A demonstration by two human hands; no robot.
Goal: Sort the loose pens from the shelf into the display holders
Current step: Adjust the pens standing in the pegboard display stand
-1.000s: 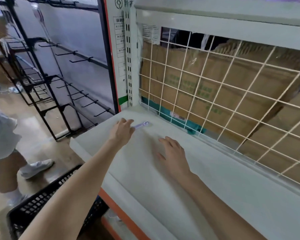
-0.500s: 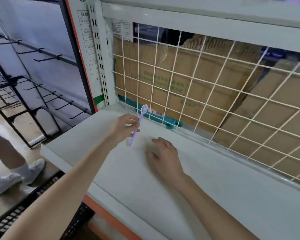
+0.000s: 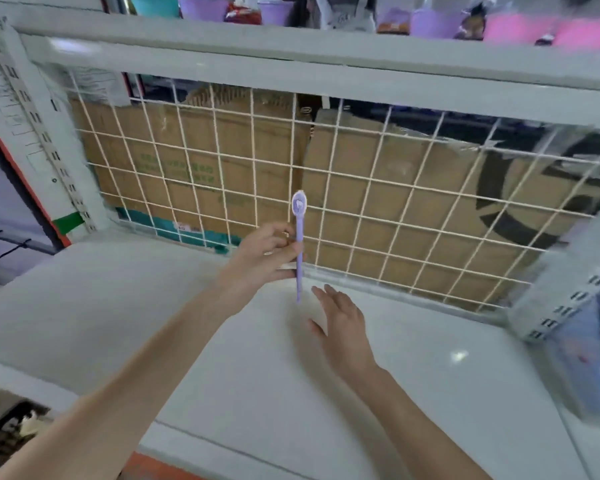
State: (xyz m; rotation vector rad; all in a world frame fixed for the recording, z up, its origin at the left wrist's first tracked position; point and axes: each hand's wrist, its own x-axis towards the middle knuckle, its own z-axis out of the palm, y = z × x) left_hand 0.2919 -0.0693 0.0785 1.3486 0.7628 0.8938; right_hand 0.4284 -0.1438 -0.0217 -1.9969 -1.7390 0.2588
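From the head camera, the left hand (image 3: pixel 262 252) is in the middle of the frame. Its fingers and thumb pinch a thin purple pen (image 3: pixel 299 245). The pen stands almost straight up and down. It has a flat round top with a little picture on it, and a pointy tip at the bottom. The tip hangs just above the shelf (image 3: pixel 84 306), not touching it.

The right hand (image 3: pixel 343 327) is just below and to the right of the pen. Its fingers are straight and a little spread, and it holds nothing. I cannot tell if the palm touches the shelf or floats just over it.

The shelf is smooth, white and a bit shiny, and fills the lower half of the frame. Behind the hands stands a white wire grid (image 3: pixel 361 188) made of squares. Through the grid you can see brown cardboard boxes (image 3: pixel 194 161), rough and flat. Along the top of the frame sit blurry purple and pink tubs (image 3: pixel 430 24). At the left edge is a white metal post (image 3: pixel 21 109) with rows of small slots.
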